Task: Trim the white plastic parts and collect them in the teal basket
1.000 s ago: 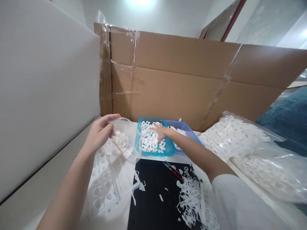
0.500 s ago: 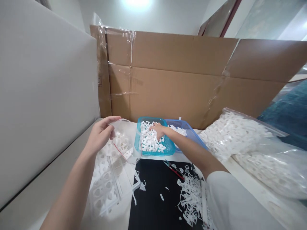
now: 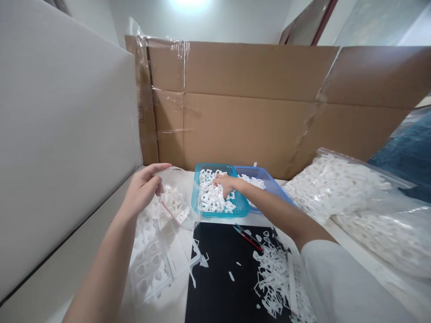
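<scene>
My left hand (image 3: 145, 187) pinches the rim of a clear plastic bag (image 3: 195, 193) and holds its mouth open towards the right. Small white plastic parts (image 3: 173, 202) lie inside this bag, which has a red line across it. To the right, my right hand (image 3: 225, 183) reaches down into a teal basket (image 3: 220, 215) filled with similar white parts (image 3: 212, 199). Its fingers curl among the pieces, with the fingertips partly hidden. Behind my right forearm stands a blue-purple basket (image 3: 269, 187) that also holds white parts.
Red-handled snips (image 3: 249, 237) lie on a black mat (image 3: 218, 287), beside a heap of white plastic scraps (image 3: 274, 278). White moulded sprue frames (image 3: 155, 269) lie at left. Filled clear bags (image 3: 343, 184) stand at right. A cardboard wall (image 3: 242, 121) closes off the back.
The view has shifted slightly, so the table things sit a little further right. My right hand stays in the teal basket, and my left hand keeps hold of the bag.
</scene>
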Action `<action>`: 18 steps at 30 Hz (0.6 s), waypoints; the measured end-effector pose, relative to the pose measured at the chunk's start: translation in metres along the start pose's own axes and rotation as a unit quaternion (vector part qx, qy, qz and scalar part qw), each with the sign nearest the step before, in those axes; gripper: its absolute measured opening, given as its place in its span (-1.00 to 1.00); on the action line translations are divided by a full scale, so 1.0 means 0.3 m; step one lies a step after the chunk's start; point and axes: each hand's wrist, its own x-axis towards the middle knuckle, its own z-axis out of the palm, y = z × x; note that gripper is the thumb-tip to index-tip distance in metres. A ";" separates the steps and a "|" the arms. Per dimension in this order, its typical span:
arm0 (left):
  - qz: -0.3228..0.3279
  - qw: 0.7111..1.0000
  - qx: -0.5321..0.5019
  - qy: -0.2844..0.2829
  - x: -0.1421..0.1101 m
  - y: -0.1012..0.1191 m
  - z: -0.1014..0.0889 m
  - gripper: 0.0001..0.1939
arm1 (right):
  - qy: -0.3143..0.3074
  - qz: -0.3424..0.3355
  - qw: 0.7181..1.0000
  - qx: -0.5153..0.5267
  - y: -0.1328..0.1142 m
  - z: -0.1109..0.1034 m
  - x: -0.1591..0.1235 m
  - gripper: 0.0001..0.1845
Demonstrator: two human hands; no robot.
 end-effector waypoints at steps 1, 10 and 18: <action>0.000 1.000 0.000 -0.001 -0.001 0.001 0.000 -0.53 | 0.001 -0.010 1.000 -0.002 0.002 0.002 -0.009 -0.61; -0.005 1.000 -0.002 -0.006 -0.005 0.010 0.007 -0.54 | 0.022 -0.037 0.999 0.006 -0.012 0.042 -0.053 -0.61; 0.000 1.000 0.001 -0.014 -0.005 0.008 0.002 -0.53 | 0.073 -0.035 0.997 0.005 -0.028 0.047 -0.053 -0.61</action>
